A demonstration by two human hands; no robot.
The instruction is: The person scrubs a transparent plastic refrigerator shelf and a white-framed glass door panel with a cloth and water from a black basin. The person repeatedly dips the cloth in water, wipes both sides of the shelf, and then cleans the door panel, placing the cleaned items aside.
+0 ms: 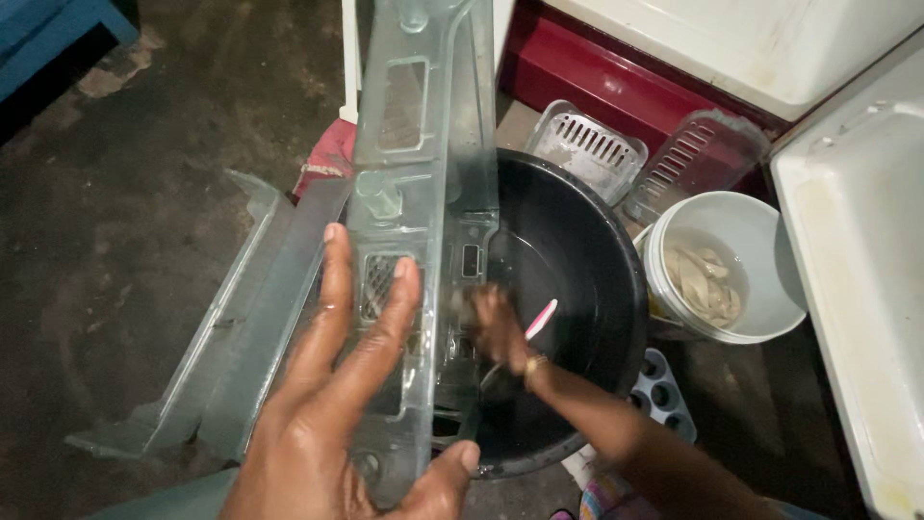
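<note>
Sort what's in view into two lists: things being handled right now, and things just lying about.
In hand:
- left hand holding the clear plastic panel upright
- right hand, blurred, with a pink-and-white brush
- black basin under them

Lying about:
- white bucket
- two slotted clear trays
- second clear panel on the floor
- grey cup-mould tray

shelf piece (414, 144): clear, see-through, a bit grey
basin (587, 260): black
brush (541, 318): pink and white
bucket (760, 241): white, with cloudy water
vent covers (587, 144): clear with stripes of slots
bangle (532, 364): gold
floor (144, 193): dark grey, spotty
box (597, 72): red
</note>
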